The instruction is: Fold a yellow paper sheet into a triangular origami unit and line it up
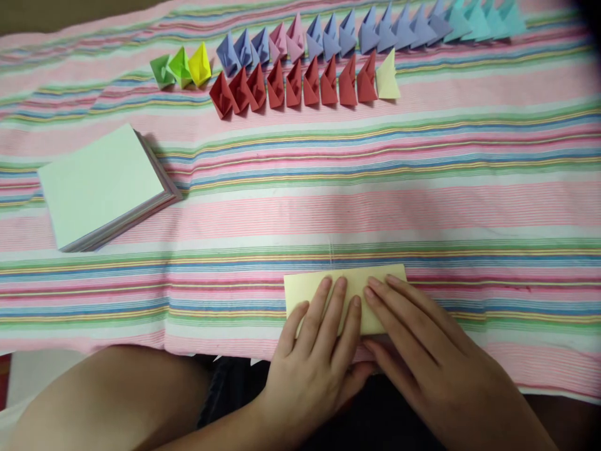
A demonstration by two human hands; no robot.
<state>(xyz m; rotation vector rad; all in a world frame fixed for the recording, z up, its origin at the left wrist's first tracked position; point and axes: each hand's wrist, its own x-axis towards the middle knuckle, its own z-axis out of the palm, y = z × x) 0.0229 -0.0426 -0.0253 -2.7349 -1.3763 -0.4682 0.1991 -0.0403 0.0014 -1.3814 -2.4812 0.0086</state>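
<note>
A pale yellow sheet of paper, folded into a long rectangle, lies on the striped cloth near its front edge. My left hand rests flat on the sheet's middle with fingers stretched out. My right hand lies flat on the sheet's right half, fingers extended and pressing down. The two hands touch side by side. Both cover much of the paper.
A stack of square paper, pale green on top, sits at the left. Two rows of folded paper boats stand at the back: red ones with one pale yellow, and green, yellow, blue, pink, teal ones behind.
</note>
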